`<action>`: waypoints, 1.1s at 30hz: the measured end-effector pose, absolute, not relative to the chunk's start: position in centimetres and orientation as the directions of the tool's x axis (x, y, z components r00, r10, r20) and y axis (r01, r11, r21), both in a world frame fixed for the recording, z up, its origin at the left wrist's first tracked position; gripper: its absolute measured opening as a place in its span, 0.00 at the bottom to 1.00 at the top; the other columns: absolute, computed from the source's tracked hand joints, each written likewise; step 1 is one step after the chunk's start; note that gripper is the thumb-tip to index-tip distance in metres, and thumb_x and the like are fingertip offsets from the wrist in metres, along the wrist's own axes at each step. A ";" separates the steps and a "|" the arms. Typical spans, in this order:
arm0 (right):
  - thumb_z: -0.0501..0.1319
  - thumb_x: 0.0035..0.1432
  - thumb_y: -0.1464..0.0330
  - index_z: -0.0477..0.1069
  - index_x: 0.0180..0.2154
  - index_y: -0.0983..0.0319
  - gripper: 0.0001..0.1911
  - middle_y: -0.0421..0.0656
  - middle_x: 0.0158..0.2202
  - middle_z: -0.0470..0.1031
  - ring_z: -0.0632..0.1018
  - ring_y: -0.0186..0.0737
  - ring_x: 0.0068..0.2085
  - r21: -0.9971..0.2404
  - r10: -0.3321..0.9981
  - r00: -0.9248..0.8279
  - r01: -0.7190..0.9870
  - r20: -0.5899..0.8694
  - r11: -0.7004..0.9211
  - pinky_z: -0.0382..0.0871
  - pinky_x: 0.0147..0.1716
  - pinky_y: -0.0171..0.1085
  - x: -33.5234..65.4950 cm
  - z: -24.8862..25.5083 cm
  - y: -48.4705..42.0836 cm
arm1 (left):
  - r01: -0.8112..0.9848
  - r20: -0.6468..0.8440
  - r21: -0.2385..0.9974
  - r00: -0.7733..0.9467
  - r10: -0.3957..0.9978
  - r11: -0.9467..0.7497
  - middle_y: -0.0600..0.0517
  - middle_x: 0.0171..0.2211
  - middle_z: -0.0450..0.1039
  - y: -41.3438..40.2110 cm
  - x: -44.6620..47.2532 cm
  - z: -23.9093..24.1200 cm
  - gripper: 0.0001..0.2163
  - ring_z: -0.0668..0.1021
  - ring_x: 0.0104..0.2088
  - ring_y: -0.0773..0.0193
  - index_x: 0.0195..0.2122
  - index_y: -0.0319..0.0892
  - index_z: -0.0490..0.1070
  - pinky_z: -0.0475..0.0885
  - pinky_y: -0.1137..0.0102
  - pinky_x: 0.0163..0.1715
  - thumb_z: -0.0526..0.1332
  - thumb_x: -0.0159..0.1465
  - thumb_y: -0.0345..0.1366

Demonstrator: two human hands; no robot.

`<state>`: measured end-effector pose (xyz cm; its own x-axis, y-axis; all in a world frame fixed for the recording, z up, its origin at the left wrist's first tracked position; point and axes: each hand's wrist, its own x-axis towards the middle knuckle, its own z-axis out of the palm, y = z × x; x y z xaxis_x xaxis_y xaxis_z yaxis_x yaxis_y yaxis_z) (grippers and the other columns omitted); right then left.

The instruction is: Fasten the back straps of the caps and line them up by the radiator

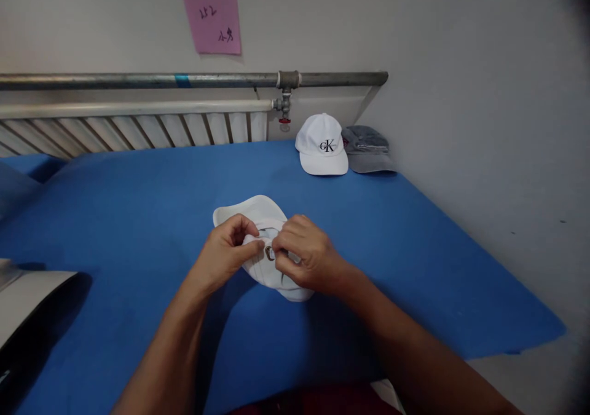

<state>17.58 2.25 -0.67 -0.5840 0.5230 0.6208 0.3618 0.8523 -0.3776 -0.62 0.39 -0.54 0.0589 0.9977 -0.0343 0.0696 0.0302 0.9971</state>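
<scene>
A white baseball cap (262, 270) lies on the blue table cover (152, 218), its brim pointing up and to the left. My left hand (225, 246) pinches the edge of the cap's back strap between thumb and fingers. Close beside it, my right hand (306, 252) has its fingers bent and pressed together at the strap, partly covering it. Between the two hands shows a small brass-coloured buckle (270, 253). The strap's end is hidden behind my right fingers.
A white cap with black letters (322, 144) and a grey cap (367, 149) sit at the table's back right corner. Behind the table run a radiator (138, 129) and a metal pipe (221, 81). A pale curved object (27, 295) stands at the left.
</scene>
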 end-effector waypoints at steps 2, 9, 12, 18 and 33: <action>0.55 0.51 0.76 0.67 0.24 0.61 0.07 0.40 0.22 0.67 0.65 0.37 0.29 -0.333 0.509 -0.598 0.387 0.619 0.860 0.60 0.35 0.39 17.6 -0.8 2.2 | 0.074 -0.030 0.997 0.045 0.999 0.027 0.58 0.21 0.66 0.4 -0.5 -0.3 0.09 0.68 0.22 0.71 0.26 0.41 0.67 0.62 0.75 0.22 0.68 0.48 0.30; 0.55 0.53 0.77 0.67 0.24 0.61 0.08 0.41 0.23 0.68 0.66 0.37 0.29 -0.280 0.479 -0.615 0.396 0.627 0.875 0.62 0.35 0.39 17.6 -1.0 2.3 | 0.042 -0.055 0.998 0.062 0.997 0.052 0.58 0.22 0.66 0.3 -0.3 0.0 0.09 0.68 0.22 0.71 0.26 0.40 0.66 0.63 0.75 0.22 0.68 0.48 0.32; 0.54 0.54 0.77 0.67 0.24 0.61 0.09 0.42 0.24 0.68 0.67 0.38 0.30 -0.252 0.468 -0.604 0.410 0.645 0.876 0.62 0.36 0.40 17.5 -1.2 2.2 | 0.033 -0.077 0.997 0.066 0.995 0.075 0.59 0.21 0.65 0.3 -0.3 0.0 0.09 0.67 0.21 0.72 0.26 0.40 0.66 0.62 0.75 0.21 0.67 0.48 0.32; 0.54 0.58 0.75 0.66 0.24 0.61 0.11 0.43 0.24 0.68 0.67 0.40 0.32 -0.183 0.438 -0.619 0.432 0.652 0.883 0.62 0.37 0.42 17.5 -1.3 2.2 | 0.032 -0.123 0.992 0.054 0.991 0.122 0.59 0.21 0.65 0.2 -0.3 0.1 0.10 0.66 0.21 0.72 0.27 0.41 0.66 0.61 0.75 0.20 0.67 0.47 0.32; 0.59 0.57 0.74 0.70 0.31 0.61 0.04 0.40 0.29 0.73 0.71 0.36 0.34 -0.633 0.634 -0.593 0.252 0.497 0.732 0.65 0.39 0.37 17.9 -1.7 3.1 | 0.019 -0.091 0.996 0.049 0.995 0.091 0.58 0.22 0.66 0.3 -0.3 -0.3 0.10 0.67 0.22 0.71 0.27 0.40 0.66 0.60 0.74 0.21 0.67 0.49 0.35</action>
<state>17.88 3.08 -1.65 -0.5927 0.6339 0.4969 0.2517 0.7318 -0.6333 -0.34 0.27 -0.33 0.0492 0.9946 -0.0915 0.0195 0.0906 0.9957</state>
